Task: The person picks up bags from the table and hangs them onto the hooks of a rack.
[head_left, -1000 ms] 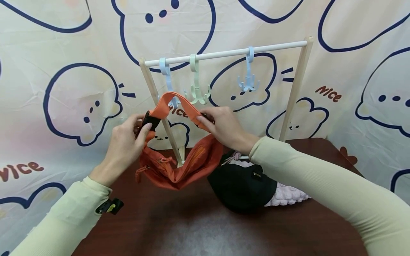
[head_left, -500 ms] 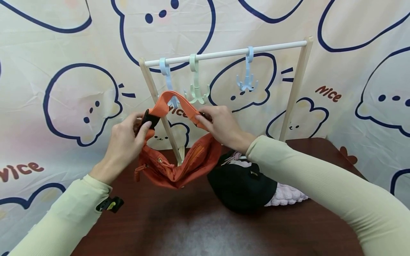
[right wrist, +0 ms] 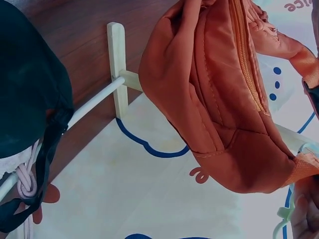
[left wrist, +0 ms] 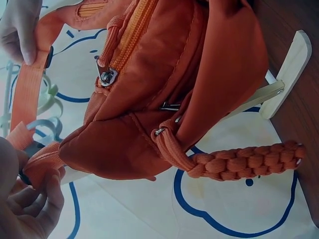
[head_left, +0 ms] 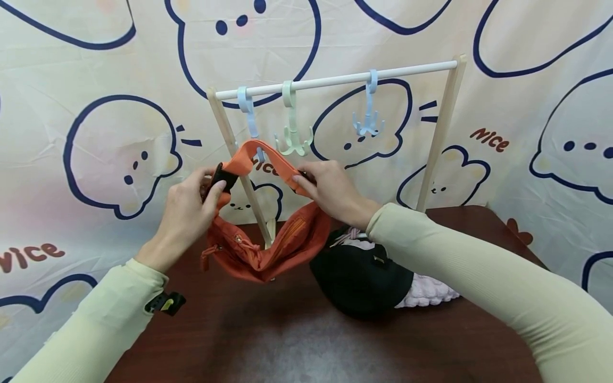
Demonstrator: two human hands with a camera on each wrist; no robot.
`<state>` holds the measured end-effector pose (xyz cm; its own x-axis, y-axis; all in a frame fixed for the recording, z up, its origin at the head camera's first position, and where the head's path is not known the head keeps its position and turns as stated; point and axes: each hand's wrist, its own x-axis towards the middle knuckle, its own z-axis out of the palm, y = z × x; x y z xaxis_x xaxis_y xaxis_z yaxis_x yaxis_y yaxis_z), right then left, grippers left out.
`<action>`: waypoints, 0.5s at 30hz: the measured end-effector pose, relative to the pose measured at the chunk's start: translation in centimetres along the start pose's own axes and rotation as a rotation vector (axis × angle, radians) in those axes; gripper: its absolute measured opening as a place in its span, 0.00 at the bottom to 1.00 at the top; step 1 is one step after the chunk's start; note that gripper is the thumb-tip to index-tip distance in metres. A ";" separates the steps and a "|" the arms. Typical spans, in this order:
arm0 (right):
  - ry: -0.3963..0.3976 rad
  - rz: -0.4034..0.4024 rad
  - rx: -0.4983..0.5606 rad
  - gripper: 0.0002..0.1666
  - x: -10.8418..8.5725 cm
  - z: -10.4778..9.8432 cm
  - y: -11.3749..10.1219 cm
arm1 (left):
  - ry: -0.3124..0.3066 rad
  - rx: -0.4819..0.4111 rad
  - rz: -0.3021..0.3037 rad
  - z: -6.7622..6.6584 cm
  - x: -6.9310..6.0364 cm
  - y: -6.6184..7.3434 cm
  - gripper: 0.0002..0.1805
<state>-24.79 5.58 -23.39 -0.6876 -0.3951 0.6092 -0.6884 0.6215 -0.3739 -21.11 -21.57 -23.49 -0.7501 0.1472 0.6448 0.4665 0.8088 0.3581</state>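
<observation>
- Head view: gripping the strap (head_left: 246,154) by its black part (head_left: 227,178) with the left hand (head_left: 184,207)!
- Pinching it farther right with the right hand (head_left: 337,192).
- Holding the orange bag (head_left: 268,260) up between both, over the table (head_left: 311,346).
- Overlapping the left blue hook (head_left: 246,103) with the strap; cannot tell if touching.
- Spotting black cloth (head_left: 359,290) against pink cloth (head_left: 428,291), right.

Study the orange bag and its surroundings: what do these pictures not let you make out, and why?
Orange bag: contents, all three views; its fabric hides them.
Leftmost blue hook: lower part, head view; partly behind the orange strap.
Pink bumpy item: full shape, head view; partly hidden by the black item.
Right hand: right wrist view; mostly cut off by the right edge.
</observation>
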 end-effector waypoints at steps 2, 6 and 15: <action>-0.005 0.003 -0.005 0.13 0.1 0.0 0.0 | 0.002 0.004 0.000 0.0 0.1 0.0 0.17; -0.023 0.002 -0.007 0.13 0.2 0.2 -0.1 | -0.004 0.014 -0.010 0.0 0.3 -0.1 0.17; -0.041 0.018 -0.006 0.12 0.4 0.4 -0.1 | -0.014 0.023 -0.019 0.2 0.3 -0.2 0.16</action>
<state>-25.06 5.07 -23.45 -0.7084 -0.4113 0.5735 -0.6749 0.6327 -0.3799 -21.50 -21.62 -23.53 -0.7651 0.1393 0.6287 0.4412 0.8246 0.3542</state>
